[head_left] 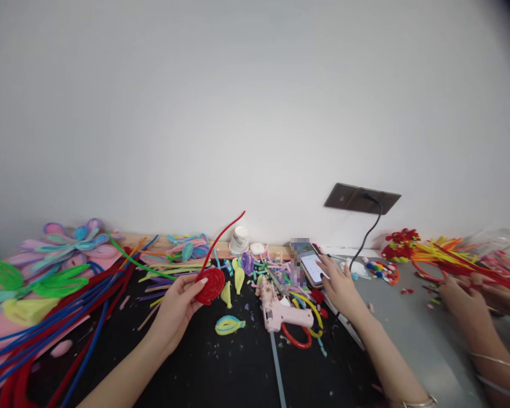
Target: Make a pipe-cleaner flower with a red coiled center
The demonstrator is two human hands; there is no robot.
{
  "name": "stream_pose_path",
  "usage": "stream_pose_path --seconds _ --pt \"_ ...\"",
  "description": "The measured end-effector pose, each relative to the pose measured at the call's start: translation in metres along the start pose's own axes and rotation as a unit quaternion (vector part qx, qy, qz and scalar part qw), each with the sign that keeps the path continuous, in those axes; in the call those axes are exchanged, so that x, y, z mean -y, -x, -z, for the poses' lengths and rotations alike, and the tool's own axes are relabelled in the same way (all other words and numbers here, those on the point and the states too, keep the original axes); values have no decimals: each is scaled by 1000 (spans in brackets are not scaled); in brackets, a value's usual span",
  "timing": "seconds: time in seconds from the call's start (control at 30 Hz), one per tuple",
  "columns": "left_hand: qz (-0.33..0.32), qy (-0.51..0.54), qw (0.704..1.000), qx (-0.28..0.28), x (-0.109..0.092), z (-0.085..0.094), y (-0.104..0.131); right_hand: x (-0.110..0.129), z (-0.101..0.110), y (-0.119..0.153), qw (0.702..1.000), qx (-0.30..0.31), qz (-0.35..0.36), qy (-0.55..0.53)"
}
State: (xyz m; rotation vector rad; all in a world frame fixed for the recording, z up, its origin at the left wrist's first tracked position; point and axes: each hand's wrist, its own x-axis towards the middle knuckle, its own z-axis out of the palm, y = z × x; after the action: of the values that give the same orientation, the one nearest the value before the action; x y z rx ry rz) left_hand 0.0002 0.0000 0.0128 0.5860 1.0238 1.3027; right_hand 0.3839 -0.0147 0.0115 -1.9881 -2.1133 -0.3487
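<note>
Far left: pastel looped flower shapes (pixel 74 246) and green loops (pixel 62 282) lie above a bundle of blue stems (pixel 46 331), mixed with red ones. Left hand (pixel 178 306) pinches a flat red coil (pixel 212 289) between thumb and fingers, raised over the black part of the counter (pixel 187 374); the coil's loose end rises up and to the right. Below the coil, a yellow-and-blue loop (pixel 229 324) lies flat. White cup (pixel 239 241) stands behind, by the wall. Centre: pink glue gun (pixel 287 315) on its side, with a red ring (pixel 300 344) partly beneath it. Right hand (pixel 341 290) is held with fingers spread over the lit screen of a phone (pixel 310 267), not gripping it; fingertip contact cannot be confirmed. Far right, beyond a dark socket plate (pixel 361 198) on the wall: red-and-yellow fuzzy cluster (pixel 402 245), then a co-worker's hands (pixel 463 297) near red stems (pixel 484 271).
</note>
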Motion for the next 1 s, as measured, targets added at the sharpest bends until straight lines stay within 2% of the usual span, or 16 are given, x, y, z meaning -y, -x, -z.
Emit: stream_pose_path --seconds 0.3,0.5,0.73,0.9,1.0 --pt "1 0 1000 -8 0 0 1 23 7 -9 998 65 4 6" --pt "3 -4 1000 -1 -1 0 1 14 11 -3 999 25 -43 -18" --pt "1 -9 1000 -7 -2 -1 2 8 8 1 998 60 -34 -15" --pt "1 -8 1000 -7 -1 0 1 4 12 5 998 6 -61 -23" --pt "0 -9 1000 -5 0 1 -1 -3 11 11 998 -2 -68 -15"
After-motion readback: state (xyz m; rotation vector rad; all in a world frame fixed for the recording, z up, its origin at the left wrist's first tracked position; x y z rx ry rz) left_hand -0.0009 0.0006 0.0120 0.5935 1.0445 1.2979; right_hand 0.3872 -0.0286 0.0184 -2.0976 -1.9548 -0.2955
